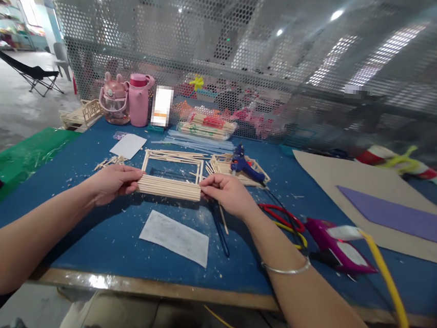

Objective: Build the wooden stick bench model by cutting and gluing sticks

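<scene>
Between my two hands is a small frame made of thin wooden sticks (pixel 170 187), with a solid row of sticks along its near side and an open rectangle behind. My left hand (pixel 118 181) pinches its left end, and my right hand (pixel 223 191) pinches the right end. Just beyond the frame lie loose wooden sticks (pixel 176 155). A blue glue gun (pixel 247 168) rests on another stick frame to the right. In front of the frame lies a white paper (pixel 176 237). Blue-handled pliers or scissors (pixel 220 228) lie partly hidden near my right hand.
Pink bottles (pixel 138 99) and a bag of sticks (pixel 206 126) stand along the back by a perforated metal screen (pixel 215 40). On the right are a purple power strip (pixel 339 248) with a yellow cable and a purple sheet (pixel 399 215) on cardboard. Stick scraps (pixel 111 162) lie at left.
</scene>
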`<state>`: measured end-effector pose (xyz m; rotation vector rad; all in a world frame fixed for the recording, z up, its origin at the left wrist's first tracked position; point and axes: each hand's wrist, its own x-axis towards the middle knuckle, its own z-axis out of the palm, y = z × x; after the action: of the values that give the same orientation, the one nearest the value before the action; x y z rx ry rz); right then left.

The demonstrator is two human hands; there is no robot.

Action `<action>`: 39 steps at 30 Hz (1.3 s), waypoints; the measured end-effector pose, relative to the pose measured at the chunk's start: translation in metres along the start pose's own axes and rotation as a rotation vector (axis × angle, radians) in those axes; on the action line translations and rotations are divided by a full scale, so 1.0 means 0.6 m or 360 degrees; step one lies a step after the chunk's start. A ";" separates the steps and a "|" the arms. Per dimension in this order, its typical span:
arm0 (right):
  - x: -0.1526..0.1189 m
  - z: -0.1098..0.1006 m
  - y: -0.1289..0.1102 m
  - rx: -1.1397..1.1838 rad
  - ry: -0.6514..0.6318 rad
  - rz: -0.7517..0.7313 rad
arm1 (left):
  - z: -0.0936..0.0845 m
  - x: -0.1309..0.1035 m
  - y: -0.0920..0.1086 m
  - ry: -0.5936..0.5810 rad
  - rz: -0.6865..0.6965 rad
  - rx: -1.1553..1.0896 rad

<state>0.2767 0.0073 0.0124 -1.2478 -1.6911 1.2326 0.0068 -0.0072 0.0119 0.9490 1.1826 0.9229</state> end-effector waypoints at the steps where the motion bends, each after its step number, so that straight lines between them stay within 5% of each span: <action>1: 0.000 0.000 0.000 -0.0001 0.0002 0.0006 | 0.001 -0.001 0.001 0.0001 -0.0037 -0.0010; 6: -0.002 0.000 0.000 -0.0113 0.0032 -0.0014 | 0.011 -0.008 0.009 0.0078 -0.0110 -0.0091; 13: 0.013 0.002 -0.001 -0.0925 0.0208 -0.0432 | 0.012 0.014 0.015 0.0193 -0.0270 -0.0230; 18: 0.025 0.003 0.001 -0.1005 0.0296 -0.0545 | 0.000 0.030 0.008 0.0226 -0.0304 -0.0252; 21: 0.016 0.003 -0.006 -0.1022 0.0476 -0.0662 | -0.001 0.016 0.008 0.0511 0.0090 0.0100; 23: 0.006 0.008 -0.012 -0.1075 0.0521 -0.0792 | 0.008 -0.001 0.012 0.0887 0.0677 0.0603; 25: -0.006 0.018 -0.018 -0.1143 0.0494 -0.0952 | 0.032 -0.020 0.017 0.1023 0.1292 0.1173; 27: -0.016 0.031 -0.021 -0.1211 0.0469 -0.1102 | 0.065 -0.035 0.020 0.0681 0.1629 0.1613; 31: -0.029 0.046 -0.022 -0.1307 0.0543 -0.1285 | 0.128 -0.044 0.018 0.0285 0.1681 0.1943; 39: -0.039 0.048 -0.021 -0.1382 0.0555 -0.1486 | 0.141 -0.031 0.007 0.0194 0.1529 0.2029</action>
<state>0.2541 -0.0242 0.0155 -0.7955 -2.1811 -0.2936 0.0874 -0.0320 0.0322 2.6688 1.4012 0.8793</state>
